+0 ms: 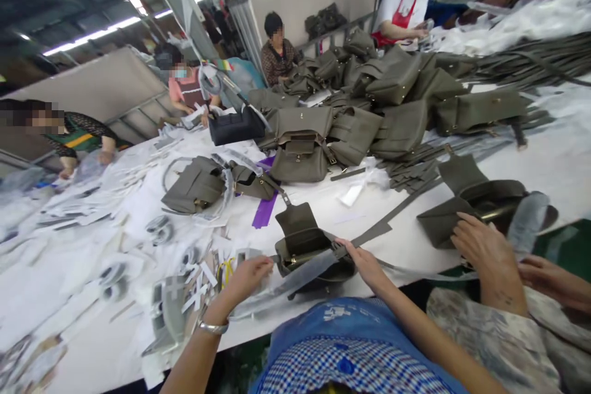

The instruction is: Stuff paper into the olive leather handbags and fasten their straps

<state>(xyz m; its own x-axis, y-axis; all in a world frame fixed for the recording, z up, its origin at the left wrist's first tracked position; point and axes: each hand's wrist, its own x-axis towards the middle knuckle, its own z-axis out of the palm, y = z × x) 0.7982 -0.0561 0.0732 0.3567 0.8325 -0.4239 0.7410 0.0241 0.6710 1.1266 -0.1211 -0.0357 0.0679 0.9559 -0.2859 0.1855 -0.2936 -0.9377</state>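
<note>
An olive-green handbag (300,240) stands in front of me with its flap raised and its mouth open. My left hand (256,274) is closed at the bag's left edge, fingertips pinching what looks like a short side tab. At the opposite side my right hand (364,265) has its fingers closed on a dark green strap (340,250) by the bag's rim. A translucent plastic-wrapped strip (305,277), probably a covered handle, runs across the front of the bag. Loose flat olive straps (383,225) lie just beyond my right hand.
A co-worker's hand (484,252) touches another olive bag (443,221) on my right. Finished-looking olive bags (300,129) are heaped across the table. A grey tape dispenser (168,314) and white scraps (201,286) lie left. A purple strip (265,209) and a black bag (235,126) sit farther back.
</note>
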